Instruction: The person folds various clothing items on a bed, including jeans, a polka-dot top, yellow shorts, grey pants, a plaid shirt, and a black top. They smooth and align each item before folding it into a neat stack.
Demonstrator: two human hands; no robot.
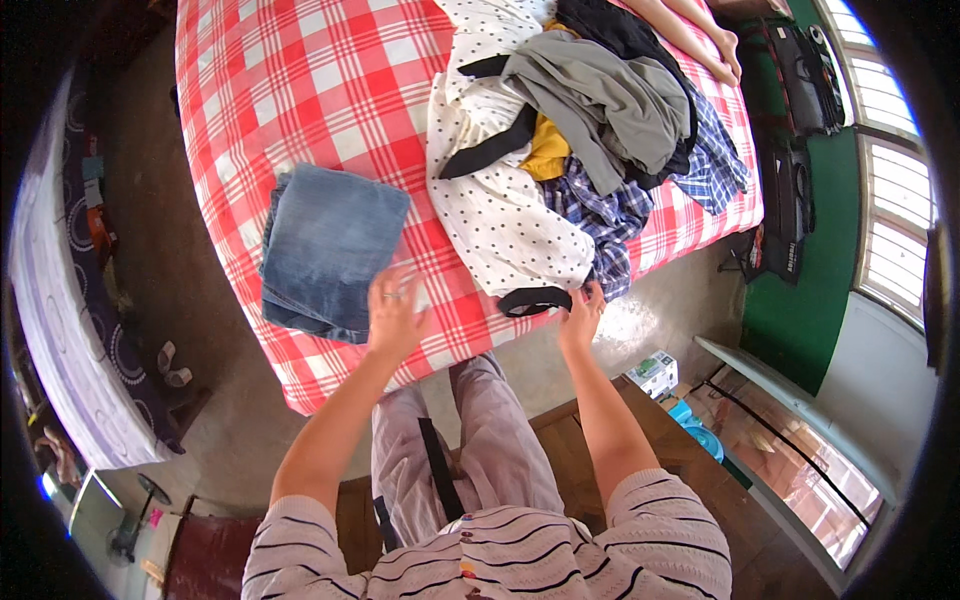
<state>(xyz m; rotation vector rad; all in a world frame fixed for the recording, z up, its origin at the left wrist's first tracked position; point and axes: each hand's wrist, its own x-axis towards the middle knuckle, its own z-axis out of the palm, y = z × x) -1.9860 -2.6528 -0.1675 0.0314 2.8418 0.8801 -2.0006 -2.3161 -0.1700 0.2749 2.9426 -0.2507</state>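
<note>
Folded blue jeans (335,245) lie on the bed's left part. My left hand (397,312) is beside their lower right edge, fingers spread and slightly blurred, holding nothing. To the right, a long white garment with black dots (510,225) is stretched over the bed toward me. Its black neckband (535,300) lies at the bed's near edge. My right hand (582,314) has thumb and fingers closed at the right end of that band, pinching the dotted garment's edge. Black strips of cloth, like ties, cross the garment higher up.
A red-and-white checked sheet (300,90) covers the bed. Heaped at right are a grey garment (610,100), yellow cloth (546,150) and a blue plaid shirt (605,205). Another person's bare legs (690,40) rest at the far right. A white box (652,374) stands on the floor.
</note>
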